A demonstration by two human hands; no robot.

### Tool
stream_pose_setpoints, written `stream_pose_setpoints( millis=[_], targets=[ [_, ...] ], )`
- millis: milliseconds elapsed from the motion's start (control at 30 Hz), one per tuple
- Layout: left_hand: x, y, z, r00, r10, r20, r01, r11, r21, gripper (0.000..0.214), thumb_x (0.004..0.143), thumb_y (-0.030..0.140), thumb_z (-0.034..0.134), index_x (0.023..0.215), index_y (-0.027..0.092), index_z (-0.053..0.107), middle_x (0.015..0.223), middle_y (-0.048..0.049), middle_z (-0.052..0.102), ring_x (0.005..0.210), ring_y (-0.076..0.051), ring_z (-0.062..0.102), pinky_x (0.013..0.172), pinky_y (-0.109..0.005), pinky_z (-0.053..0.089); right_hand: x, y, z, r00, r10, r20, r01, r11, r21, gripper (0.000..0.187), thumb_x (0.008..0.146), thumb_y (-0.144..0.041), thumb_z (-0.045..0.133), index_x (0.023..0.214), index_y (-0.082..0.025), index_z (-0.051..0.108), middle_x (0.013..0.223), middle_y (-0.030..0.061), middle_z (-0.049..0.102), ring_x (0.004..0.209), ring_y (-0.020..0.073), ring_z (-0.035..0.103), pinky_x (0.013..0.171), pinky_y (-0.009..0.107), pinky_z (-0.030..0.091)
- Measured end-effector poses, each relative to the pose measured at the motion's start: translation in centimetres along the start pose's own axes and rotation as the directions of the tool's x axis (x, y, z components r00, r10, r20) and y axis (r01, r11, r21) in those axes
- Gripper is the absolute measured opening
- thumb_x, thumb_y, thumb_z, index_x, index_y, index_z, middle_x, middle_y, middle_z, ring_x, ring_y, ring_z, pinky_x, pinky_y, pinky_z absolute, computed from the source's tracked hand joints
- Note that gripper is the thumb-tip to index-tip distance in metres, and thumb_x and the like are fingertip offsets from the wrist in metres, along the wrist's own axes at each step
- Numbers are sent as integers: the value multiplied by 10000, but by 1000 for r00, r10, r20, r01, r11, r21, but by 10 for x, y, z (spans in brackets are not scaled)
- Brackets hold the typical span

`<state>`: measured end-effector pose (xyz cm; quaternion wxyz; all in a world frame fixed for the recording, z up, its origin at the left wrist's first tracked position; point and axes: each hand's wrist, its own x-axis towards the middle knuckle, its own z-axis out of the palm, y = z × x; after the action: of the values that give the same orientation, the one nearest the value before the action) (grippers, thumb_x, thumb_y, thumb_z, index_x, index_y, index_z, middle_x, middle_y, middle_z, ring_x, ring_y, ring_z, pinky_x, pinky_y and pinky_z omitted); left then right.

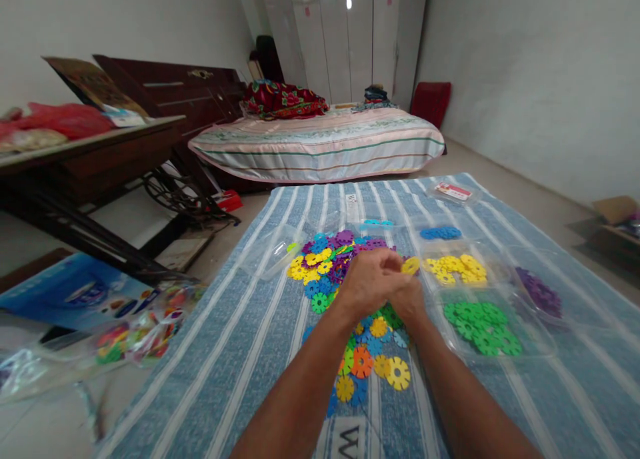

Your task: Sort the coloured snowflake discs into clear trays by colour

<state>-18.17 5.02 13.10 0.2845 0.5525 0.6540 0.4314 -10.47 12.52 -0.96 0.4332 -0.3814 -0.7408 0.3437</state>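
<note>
My left hand (369, 282) is over the pile of flower-shaped plastic discs (325, 253), its fingers curled against my right hand; what they hold, if anything, is hidden. My right hand (407, 300) is closed, with a yellow notched disc (411, 266) at its fingertips. The mixed pile of purple, blue, yellow and green discs lies partly under my hands. Nearer me are loose discs, among them an orange one (362, 362) and a pale yellow one (399, 373). To the right, clear boxes hold sorted yellow discs (457, 270), green discs (483, 327), purple discs (539, 292) and blue discs (440, 233).
A blue striped cloth (210, 379) covers the table. One clear box (277, 253) lies left of the pile, and a labelled clear lid or box (454, 191) sits at the far right. Beyond stand a bed (320, 145) and, at left, a sewing-machine table (90, 153).
</note>
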Motion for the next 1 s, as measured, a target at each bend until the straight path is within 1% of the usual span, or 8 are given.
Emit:
stream_pose_setpoints(
  millis=[67,167,300,433,600,733,867,1000],
  targets=[
    [14,8,8,998,56,-32,-59,993,-102,294,653,210,624,940,145,635,900,-40,663,732,-116,603,647,-212,464,0,-2,-1,1000,2,-6,-2,1000,-3,242,767,-285,481,906,-208,664,859,57,666,785,193,579,678,286,432],
    [13,4,4,996,56,-75,-59,998,-28,242,676,214,608,903,140,642,855,-31,661,712,-112,590,639,-210,453,1,-2,-2,1000,17,15,-17,1000,10,244,776,-313,480,893,-208,666,833,46,659,780,189,573,693,293,431],
    [-17,-23,-15,996,-47,-80,62,978,199,112,713,247,569,707,152,627,599,29,564,564,-91,489,535,-199,370,0,2,1,999,47,13,-47,998,34,232,764,-354,493,726,-195,658,710,23,615,700,168,546,663,281,417],
    [-45,-46,-24,987,-159,-32,159,906,391,110,731,230,538,704,166,623,596,26,550,600,-107,500,567,-211,357,0,2,2,998,67,11,-67,996,65,284,792,-398,472,718,-191,652,704,14,606,687,156,542,646,267,409],
    [-56,-52,-7,975,-222,2,167,743,648,130,776,229,501,750,183,620,766,-29,617,771,-159,569,690,-253,398,0,-2,-2,998,55,16,-56,996,62,289,796,-398,472,705,-186,647,693,14,603,668,152,532,645,268,399],
    [-52,-50,10,969,-248,1,161,633,757,192,819,288,482,922,188,608,961,-76,620,917,-204,580,778,-305,433,0,-2,-2,999,45,19,-46,997,58,286,798,-389,467,730,-183,653,704,20,611,674,153,542,650,269,403],
    [-47,-49,21,966,-258,-13,162,568,807,247,811,298,511,1011,172,583,1027,-107,589,981,-237,564,817,-340,451,1,0,-1,999,39,21,-40,998,55,286,796,-385,465,726,-183,656,705,20,616,684,157,551,661,273,406],
    [-46,-49,26,965,-260,-25,169,549,818,235,811,256,501,1012,161,575,1049,-116,568,1012,-246,547,851,-353,450,1,1,0,999,36,19,-37,998,52,286,793,-389,467,706,-191,655,687,11,606,665,152,538,646,267,401]
  ],
)
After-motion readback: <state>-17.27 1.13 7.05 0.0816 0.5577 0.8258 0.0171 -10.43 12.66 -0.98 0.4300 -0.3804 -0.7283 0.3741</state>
